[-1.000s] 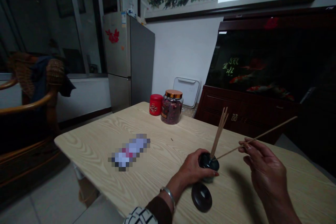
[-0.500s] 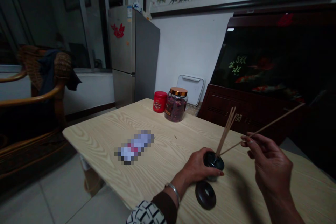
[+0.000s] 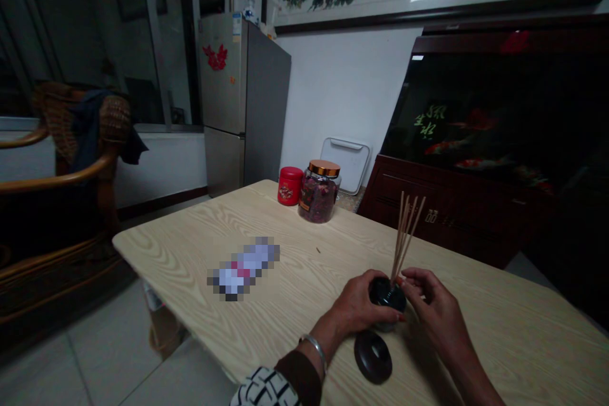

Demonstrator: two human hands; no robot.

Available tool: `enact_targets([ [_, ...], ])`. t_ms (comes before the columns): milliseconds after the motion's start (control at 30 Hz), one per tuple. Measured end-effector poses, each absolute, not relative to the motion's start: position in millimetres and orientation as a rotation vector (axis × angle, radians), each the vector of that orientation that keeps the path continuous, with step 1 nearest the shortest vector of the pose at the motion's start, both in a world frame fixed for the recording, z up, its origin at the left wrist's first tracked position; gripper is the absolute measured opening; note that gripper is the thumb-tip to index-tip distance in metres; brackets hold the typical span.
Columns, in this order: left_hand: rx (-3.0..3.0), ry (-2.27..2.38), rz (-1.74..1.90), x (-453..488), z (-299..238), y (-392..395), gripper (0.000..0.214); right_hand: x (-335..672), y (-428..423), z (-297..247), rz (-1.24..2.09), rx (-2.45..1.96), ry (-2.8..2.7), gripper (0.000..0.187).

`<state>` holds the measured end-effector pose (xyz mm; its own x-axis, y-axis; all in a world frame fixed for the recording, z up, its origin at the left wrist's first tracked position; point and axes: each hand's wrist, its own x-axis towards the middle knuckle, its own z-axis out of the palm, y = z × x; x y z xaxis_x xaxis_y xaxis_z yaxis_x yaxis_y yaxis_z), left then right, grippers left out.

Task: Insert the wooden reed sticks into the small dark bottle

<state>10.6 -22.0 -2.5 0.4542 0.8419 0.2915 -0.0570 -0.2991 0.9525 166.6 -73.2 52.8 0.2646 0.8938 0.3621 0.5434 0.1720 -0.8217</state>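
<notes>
The bottle [image 3: 386, 295] is at the near part of the table [image 3: 280, 323], thin sticks [image 3: 404, 235] fanning from its mouth. The left hand [image 3: 359, 300] grasps around it, probably for steadiness. The right hand [image 3: 436, 307] has its fingertips at the sticks' foot; whether they pinch one, I cannot tell. The dark ring [image 3: 365, 358] lies just beside, perhaps to leave the mouth free.

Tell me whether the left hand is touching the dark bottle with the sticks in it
Touching: the head view shows the left hand wrapped around the side of the dark bottle.
</notes>
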Motion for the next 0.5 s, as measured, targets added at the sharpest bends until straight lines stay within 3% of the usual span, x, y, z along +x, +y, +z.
enact_targets([
  [300,1.662,0.673,1.025,10,-3,-20,0.072,171,-87,25,0.684,-1.488,-1.411,0.059],
  [500,1.818,0.702,0.977,1,-3,-24,0.107,166,-83,7,0.755,-1.448,-1.444,0.062],
])
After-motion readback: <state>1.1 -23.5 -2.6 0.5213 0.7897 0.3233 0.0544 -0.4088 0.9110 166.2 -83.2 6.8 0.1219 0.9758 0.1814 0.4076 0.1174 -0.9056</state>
